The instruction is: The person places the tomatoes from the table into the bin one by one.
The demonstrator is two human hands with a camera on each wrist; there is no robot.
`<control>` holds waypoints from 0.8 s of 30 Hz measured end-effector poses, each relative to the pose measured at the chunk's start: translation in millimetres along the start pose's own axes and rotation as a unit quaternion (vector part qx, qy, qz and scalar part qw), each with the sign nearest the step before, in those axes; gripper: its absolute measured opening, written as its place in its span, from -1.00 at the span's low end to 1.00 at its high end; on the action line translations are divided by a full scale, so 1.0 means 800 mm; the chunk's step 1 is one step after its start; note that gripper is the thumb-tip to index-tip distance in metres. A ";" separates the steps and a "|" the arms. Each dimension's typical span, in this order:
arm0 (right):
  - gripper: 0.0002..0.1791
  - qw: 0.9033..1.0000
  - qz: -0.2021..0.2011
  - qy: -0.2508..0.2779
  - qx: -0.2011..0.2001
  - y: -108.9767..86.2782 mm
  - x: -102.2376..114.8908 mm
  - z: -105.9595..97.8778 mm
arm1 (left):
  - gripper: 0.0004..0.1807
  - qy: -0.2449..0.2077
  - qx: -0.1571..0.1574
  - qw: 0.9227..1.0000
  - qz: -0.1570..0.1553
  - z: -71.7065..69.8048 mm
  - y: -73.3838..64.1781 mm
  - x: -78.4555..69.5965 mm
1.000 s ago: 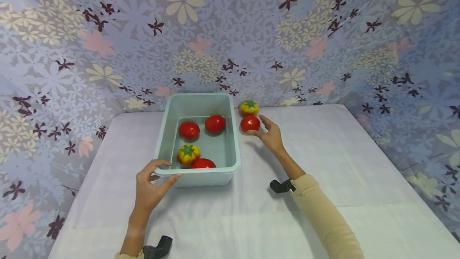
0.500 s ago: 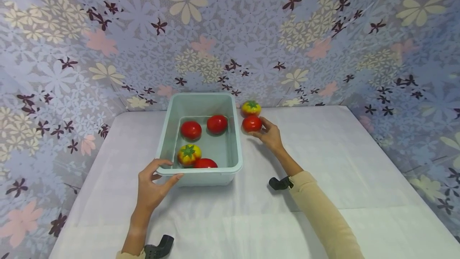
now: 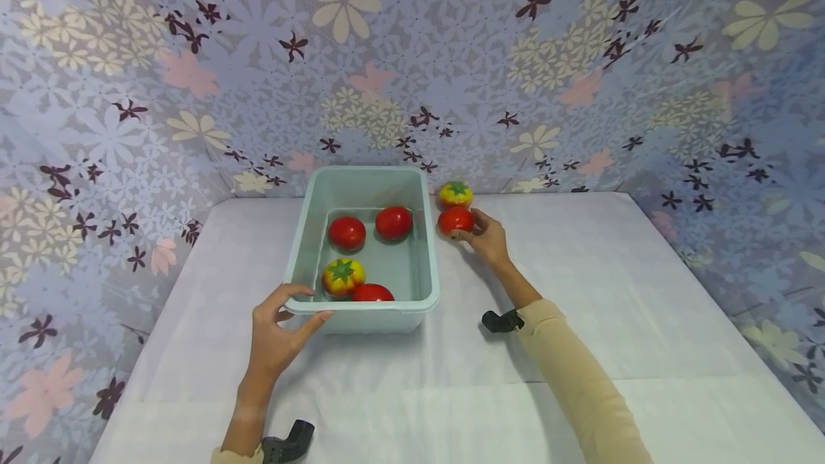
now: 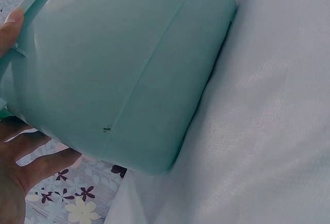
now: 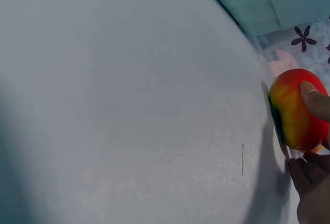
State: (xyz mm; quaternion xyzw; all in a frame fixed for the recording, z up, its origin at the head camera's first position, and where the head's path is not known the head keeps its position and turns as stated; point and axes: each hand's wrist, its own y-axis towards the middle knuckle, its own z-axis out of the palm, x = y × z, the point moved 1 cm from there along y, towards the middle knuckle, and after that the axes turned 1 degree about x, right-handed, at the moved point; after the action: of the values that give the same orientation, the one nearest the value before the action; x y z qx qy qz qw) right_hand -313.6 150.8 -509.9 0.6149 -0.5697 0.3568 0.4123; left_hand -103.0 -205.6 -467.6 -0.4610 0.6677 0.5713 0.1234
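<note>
My left hand [image 3: 276, 335] grips the near left corner of a pale green plastic bin [image 3: 370, 317], thumb outside the rim and a finger over it. In the left wrist view, its thumb lies by the rim of the bin [image 4: 124, 69]. Beside the bin's right wall, my right hand [image 3: 486, 240] holds a red toy tomato [image 3: 455, 220] between thumb and fingers. The right wrist view shows the thumb pressed on this tomato [image 5: 294, 116], whose underside is yellowish and faces the cloth. Just behind it sits a yellow-red tomato [image 3: 455, 194] with a green leafy top.
Inside the bin lie two red tomatoes at the back, one [image 3: 346, 233] left and one [image 3: 394, 223] right. Nearer are a yellow-red tomato [image 3: 343, 277] and a partly hidden red one [image 3: 374, 293]. A white cloth [image 3: 580, 271] covers the table; flowered fabric [image 3: 483, 77] rises behind.
The head view has shifted slightly, so everything sits a little further right. My right thumb has come in against the red tomato. The left hand keeps its grip on the bin.
</note>
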 end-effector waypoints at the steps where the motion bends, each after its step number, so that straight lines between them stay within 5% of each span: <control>1: -0.21 1.000 0.000 0.002 0.000 0.001 0.000 0.000 | -0.57 0.001 0.001 1.000 0.001 0.000 0.000 -0.001; 24: -0.21 0.999 0.017 0.044 -0.001 -0.004 0.001 -0.009 | -0.55 -0.002 0.000 1.000 -0.005 0.002 -0.001 0.001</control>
State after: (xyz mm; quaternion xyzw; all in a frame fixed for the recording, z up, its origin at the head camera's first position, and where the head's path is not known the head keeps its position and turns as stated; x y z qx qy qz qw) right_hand -310.4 157.3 -506.8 0.5883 -0.5616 0.3903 0.4315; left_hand -103.5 -204.7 -468.9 -0.4629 0.6652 0.5717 0.1276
